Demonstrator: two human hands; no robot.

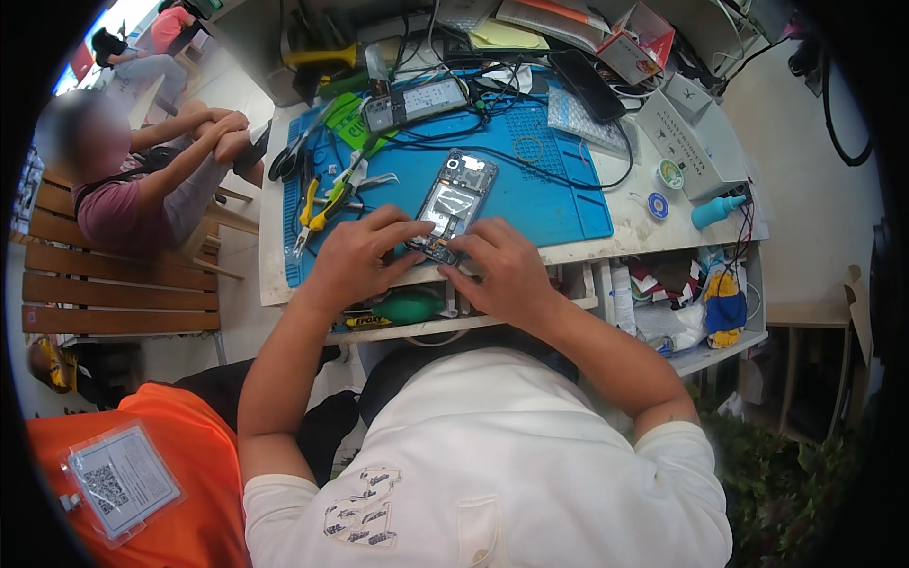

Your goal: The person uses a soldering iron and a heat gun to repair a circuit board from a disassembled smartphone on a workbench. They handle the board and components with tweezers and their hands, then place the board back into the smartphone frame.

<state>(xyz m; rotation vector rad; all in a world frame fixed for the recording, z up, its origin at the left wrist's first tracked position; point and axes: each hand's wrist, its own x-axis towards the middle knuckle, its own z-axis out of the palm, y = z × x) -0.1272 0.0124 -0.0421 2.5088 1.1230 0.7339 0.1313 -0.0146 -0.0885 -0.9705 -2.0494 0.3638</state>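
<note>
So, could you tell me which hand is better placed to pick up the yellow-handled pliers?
The left hand, probably. It rests on the opened phone's lower left edge, and the pliers lie on the blue mat just beyond it. The right hand would have to cross over.

Both forearms reaching forward, left hand (355,260) and right hand (507,270) palms down, fingers curled, fingertips nearly meeting

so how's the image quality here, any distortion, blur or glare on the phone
Head view: strong fisheye, the table edge bows and the corners go black; daylight is even with soft shadows; the opened phone under the left hand and right hand is sharp, without strong glare; the seated person's face is blurred.
</note>
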